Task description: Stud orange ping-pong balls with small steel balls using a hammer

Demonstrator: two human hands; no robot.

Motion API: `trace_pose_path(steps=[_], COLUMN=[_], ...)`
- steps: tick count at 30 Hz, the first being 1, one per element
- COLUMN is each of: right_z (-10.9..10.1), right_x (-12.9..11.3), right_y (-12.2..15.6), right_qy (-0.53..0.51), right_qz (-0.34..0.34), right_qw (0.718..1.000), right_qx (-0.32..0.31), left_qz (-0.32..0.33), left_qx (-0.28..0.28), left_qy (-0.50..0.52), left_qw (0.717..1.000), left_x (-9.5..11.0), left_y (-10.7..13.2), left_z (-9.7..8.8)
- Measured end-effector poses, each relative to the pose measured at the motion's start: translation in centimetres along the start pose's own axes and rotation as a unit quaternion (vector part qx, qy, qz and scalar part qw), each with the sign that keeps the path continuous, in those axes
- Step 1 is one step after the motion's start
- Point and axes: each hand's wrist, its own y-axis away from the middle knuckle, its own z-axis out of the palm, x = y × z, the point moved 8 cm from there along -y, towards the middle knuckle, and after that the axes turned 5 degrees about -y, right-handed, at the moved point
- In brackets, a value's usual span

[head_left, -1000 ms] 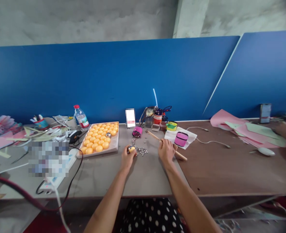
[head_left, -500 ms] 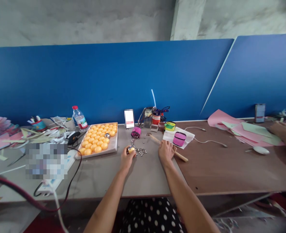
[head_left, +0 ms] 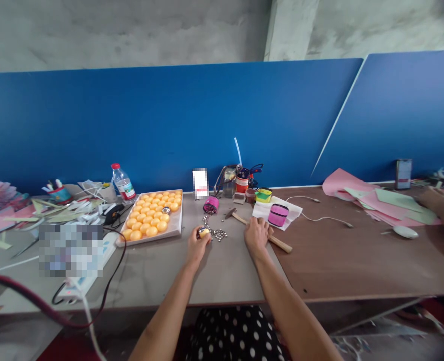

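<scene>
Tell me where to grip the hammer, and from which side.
Probably the free end of the handle, coming from the person's right: it is long and straight, slants that way and sticks out past the right hand at its middle, while the hammer head lies far left.

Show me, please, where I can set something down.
On the grey top, between tray and left forearm; wider, on the brown top, between hammer, white oval object and front edge, bar a dark speck. Crowded: around the silvery beads and paper scraps at far left.
</scene>
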Motion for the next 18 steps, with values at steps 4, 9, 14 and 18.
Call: trace_pose_path(steps=[4,9,14,18], right_z=[1.0,2.4,2.6,2.7], right_x=[-4.1,-7.3,-7.5,-7.7], right_y=[1.4,3.9,4.4,4.4], right_qy=[-0.087,-0.090,-0.066,-0.067], right_qz=[-0.150,-0.251,-0.256,-0.261], right_qw=[0.980,0.942,0.937,0.937], right_qx=[-0.094,-0.205,-0.228,-0.223], left_qz=[0.021,0.053,0.069,0.080], left_qx=[-0.006,-0.035,-0.042,-0.053], left_qy=[-0.058,-0.110,-0.105,-0.111], left_qw=[0.998,0.992,0.991,0.989], left_x=[0.7,1.6,1.4,1.3], left_y=[0.3,0.8,0.8,0.8], left_z=[0.0,0.5,0.6,0.7])
